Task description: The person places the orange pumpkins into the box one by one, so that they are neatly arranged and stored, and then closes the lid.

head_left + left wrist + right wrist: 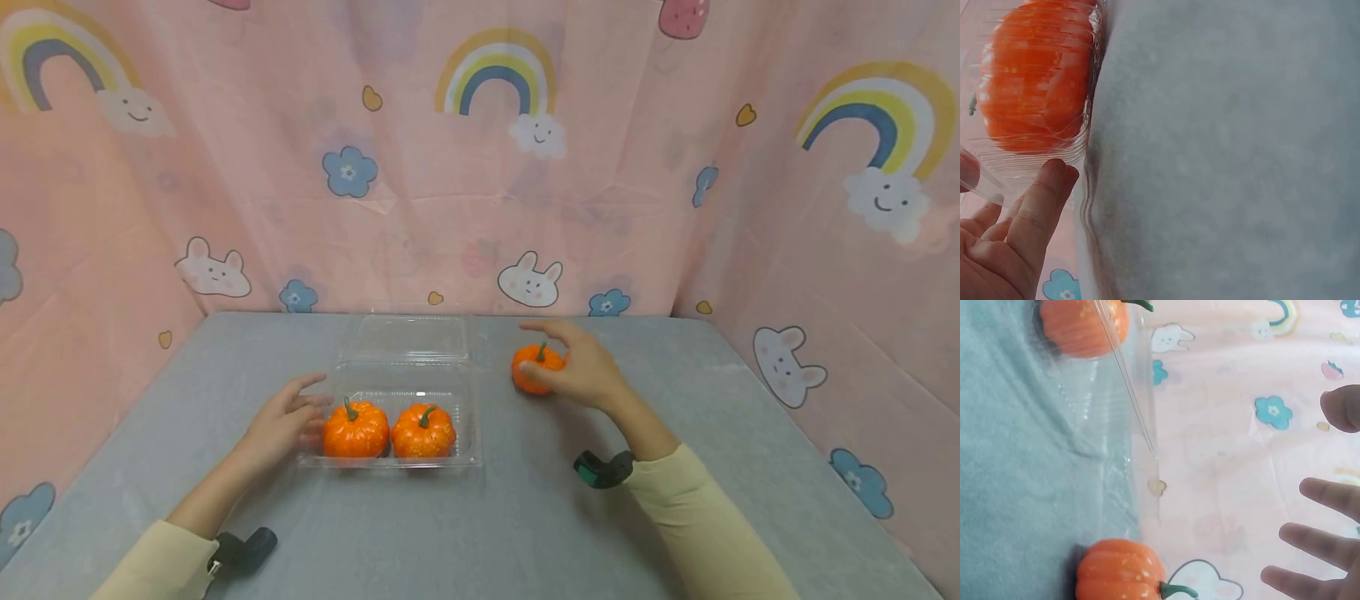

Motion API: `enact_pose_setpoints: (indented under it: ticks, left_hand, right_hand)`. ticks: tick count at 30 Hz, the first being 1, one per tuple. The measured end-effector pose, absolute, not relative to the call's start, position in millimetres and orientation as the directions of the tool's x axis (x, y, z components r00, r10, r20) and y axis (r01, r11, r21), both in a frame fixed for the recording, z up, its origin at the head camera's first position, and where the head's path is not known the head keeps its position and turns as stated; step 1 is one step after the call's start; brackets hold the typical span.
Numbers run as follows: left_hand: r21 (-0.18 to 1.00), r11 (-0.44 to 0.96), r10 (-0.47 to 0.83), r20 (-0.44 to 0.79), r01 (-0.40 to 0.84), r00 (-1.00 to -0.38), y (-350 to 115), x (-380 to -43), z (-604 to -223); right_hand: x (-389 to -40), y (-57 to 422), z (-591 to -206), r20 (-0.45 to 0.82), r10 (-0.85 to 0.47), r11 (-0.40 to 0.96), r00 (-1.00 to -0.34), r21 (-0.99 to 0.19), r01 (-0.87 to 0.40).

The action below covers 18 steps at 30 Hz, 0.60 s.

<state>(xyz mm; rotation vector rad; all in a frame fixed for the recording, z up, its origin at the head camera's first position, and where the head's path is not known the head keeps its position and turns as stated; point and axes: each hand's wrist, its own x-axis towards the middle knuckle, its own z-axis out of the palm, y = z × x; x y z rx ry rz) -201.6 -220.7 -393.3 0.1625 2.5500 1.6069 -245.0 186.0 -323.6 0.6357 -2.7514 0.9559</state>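
A clear plastic clamshell box (469, 429) stands on the table with its lid (411, 337) folded back. Inside sit two small orange pumpkins with green stems, the left pumpkin (356, 432) beside the right pumpkin (423, 432). My left hand (279, 423) is at the box's left side, its fingers fairly straight against the ribbed wall in the left wrist view. Over a third pumpkin (527, 355), right of the box, hovers my right hand (581, 367). Its fingers are spread apart in the right wrist view, with that pumpkin (1119, 572) on the table below.
The grey cloth-covered table (525, 517) reaches back to a pink printed curtain (420, 233), which also hangs along both sides. A dark strap device (603, 469) is on my right wrist and another device (243, 550) on my left.
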Motion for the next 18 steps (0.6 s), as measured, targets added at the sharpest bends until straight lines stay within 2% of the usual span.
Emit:
enact_pose_setpoints:
  ticks: [8, 18]
  left_hand:
    - [0.904, 0.428, 0.153, -0.048, 0.023, -0.987, -221.2, -202.0, -394.4]
    - [0.903, 0.429, 0.155, -0.049, 0.023, -0.987, -221.6, -201.8, -394.7]
  right_hand:
    - [-247.9, 198.9, -323.2, 0.282, -0.286, 0.744, -0.916, -0.537, -0.397]
    - [-255.0, 216.5, -328.2, 0.265, -0.176, 0.755, -0.948, -0.581, -0.303]
